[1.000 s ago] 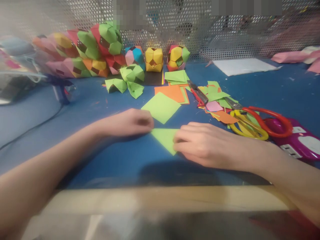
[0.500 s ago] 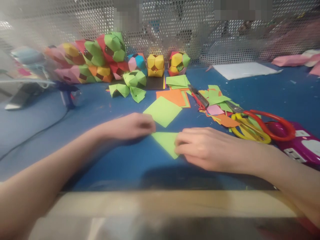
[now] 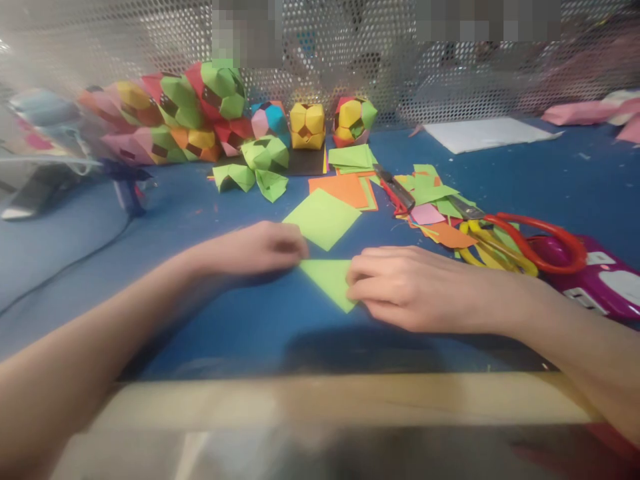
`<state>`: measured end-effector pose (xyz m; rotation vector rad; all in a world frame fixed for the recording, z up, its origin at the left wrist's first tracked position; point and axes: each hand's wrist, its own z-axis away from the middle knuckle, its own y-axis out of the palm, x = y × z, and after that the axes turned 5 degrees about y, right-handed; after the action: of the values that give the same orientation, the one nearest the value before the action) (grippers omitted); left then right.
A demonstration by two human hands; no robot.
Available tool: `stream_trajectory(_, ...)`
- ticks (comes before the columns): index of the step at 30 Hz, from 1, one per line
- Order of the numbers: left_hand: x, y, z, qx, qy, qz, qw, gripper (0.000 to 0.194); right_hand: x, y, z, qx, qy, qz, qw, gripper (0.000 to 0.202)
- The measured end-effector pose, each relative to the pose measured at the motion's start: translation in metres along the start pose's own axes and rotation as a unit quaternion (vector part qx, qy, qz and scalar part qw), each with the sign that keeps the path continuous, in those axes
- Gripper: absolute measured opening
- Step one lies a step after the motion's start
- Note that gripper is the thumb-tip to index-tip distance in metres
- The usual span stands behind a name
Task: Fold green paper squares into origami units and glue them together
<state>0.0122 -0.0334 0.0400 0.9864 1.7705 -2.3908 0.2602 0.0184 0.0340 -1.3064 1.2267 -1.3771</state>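
Note:
A light green sheet of paper point(image 3: 327, 279), folded into a triangle, lies on the blue table with its point toward me. My right hand point(image 3: 400, 287) covers its right part, fingers curled together and pressed on it. At the triangle's left corner is my left hand point(image 3: 275, 247), its fingers bent in and pinched at the tip of the paper. Just beyond both hands rests a flat light green square point(image 3: 323, 219), its left corner close to my left fingers. The far side of the folded triangle is partly hidden under my right hand.
Folded paper balls point(image 3: 307, 125) line the mesh screen point(image 3: 320, 60). Right of my hands are red-handled scissors point(image 3: 575, 243), a box cutter point(image 3: 396, 190), paper scraps point(image 3: 434, 193) and a purple power strip point(image 3: 607, 287). A glue gun point(image 3: 127, 190) with its cord stands at left.
The whole view has shifted slightly. Both hands stay at the folded green paper, in nearly the same pose.

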Motion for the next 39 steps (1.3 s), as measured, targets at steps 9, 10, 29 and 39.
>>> stream_trajectory(9,-0.003,0.004,0.000,-0.016,0.017,-0.023,0.999,0.021,0.002,0.004,0.000,-0.026,-0.019,0.028,0.999,0.026)
stream_trajectory(10,-0.005,0.005,-0.001,-0.019,0.013,-0.030,0.999,0.020,0.002,0.004,0.000,-0.027,-0.020,0.031,0.999,0.026)
stream_trajectory(29,-0.058,0.051,-0.001,-0.130,0.152,-0.190,0.961,0.026,0.006,0.007,0.000,-0.038,-0.012,0.051,0.998,0.018)
stream_trajectory(39,-0.061,0.064,-0.001,-0.141,0.111,-0.250,0.952,0.027,0.007,0.004,-0.003,-0.059,0.062,0.007,0.996,0.024)
